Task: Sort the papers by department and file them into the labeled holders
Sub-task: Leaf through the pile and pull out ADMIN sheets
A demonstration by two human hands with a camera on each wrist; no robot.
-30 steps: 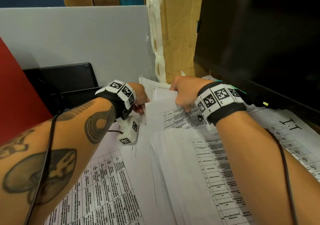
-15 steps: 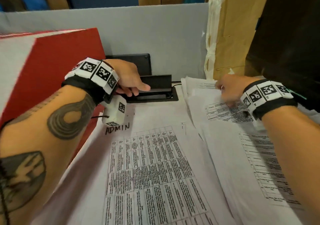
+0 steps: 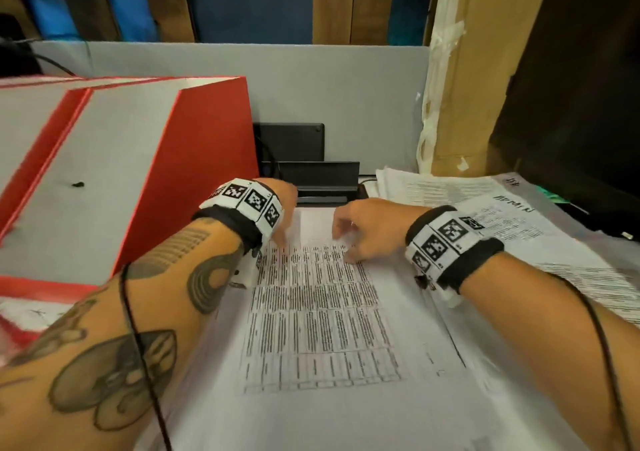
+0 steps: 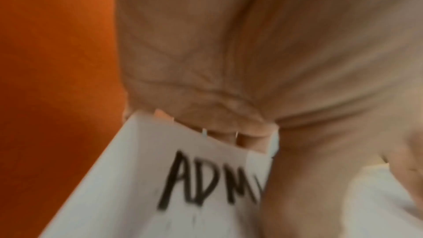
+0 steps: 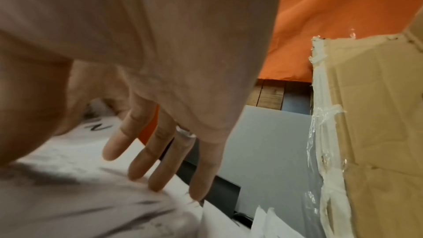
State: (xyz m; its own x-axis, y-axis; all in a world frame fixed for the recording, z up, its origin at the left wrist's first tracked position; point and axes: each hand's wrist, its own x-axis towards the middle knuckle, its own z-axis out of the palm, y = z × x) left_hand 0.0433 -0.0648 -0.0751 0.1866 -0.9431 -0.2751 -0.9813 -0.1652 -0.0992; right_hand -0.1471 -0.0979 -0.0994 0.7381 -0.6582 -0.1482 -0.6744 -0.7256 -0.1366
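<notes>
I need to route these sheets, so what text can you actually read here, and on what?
"ADM", with the rest hidden behind the left hand: handwritten at the top corner of the sheet it pinches.
"ADMIN": handwritten, seen upside down, on a sheet on the right pile.
Printed tables on the middle sheet: too blurred to read.
Marking on the far right sheet: unreadable.
</notes>
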